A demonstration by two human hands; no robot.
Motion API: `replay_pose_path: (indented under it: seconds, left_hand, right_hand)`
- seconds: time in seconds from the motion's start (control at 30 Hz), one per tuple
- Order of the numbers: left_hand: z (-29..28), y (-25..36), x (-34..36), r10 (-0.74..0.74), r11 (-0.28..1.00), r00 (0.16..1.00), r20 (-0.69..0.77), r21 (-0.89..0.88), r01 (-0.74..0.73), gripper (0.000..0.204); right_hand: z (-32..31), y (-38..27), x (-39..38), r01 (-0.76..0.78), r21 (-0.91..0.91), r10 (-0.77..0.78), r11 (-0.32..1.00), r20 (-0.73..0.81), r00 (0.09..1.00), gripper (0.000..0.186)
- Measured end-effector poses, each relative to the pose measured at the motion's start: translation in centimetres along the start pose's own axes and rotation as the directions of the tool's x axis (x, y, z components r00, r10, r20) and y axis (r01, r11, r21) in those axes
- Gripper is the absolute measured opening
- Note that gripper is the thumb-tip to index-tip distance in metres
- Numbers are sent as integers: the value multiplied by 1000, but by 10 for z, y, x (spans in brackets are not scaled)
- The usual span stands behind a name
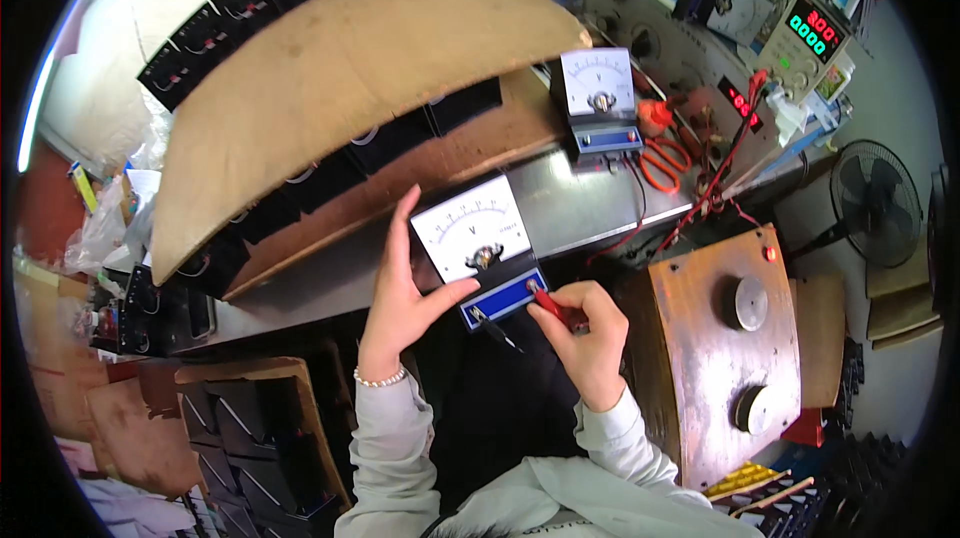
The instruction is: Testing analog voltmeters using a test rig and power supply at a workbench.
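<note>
My left hand [398,303] grips an analog voltmeter [465,221] by its left side, thumb across the lower front. The meter has a white dial, a black lower band and a blue terminal strip [505,299]. Between the thumb and fingers of my right hand [590,338] is a red alligator clip [556,309], its tip at the right-hand terminal. A black clip [497,330] sits at the left-hand terminal, with neither hand on it. The fingers behind the meter are partly hidden.
A similar meter [598,88] stands on the metal bench beside orange-handled scissors [664,164]. A wooden board [370,58] covers a row of black cases. At right are a wooden box with knobs [725,338], a lit power supply [808,36] and a fan [876,200]. Black cases [250,438] fill a carton lower left.
</note>
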State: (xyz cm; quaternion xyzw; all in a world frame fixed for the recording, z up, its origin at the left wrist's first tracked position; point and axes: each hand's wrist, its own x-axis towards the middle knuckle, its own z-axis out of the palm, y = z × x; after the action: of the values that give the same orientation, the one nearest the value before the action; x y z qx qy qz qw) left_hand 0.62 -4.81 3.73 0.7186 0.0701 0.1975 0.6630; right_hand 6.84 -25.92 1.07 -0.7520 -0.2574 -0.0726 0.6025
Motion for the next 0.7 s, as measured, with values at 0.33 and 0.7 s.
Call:
replay_pose_path:
  seconds: [0.33, 0.7]
  left_hand:
    - [99, 29, -45, 359, 583, 923, 141, 739, -339, 84]
    - [159, -9, -82, -18, 887, 788, 615, 374, -272, 62]
  right_hand:
    - [-24, 6, -34, 38, -231, -28, 972, 47, 999, 125]
    - [-294, 76, -161, -807, -553, -49, 209, -830, 556, 113]
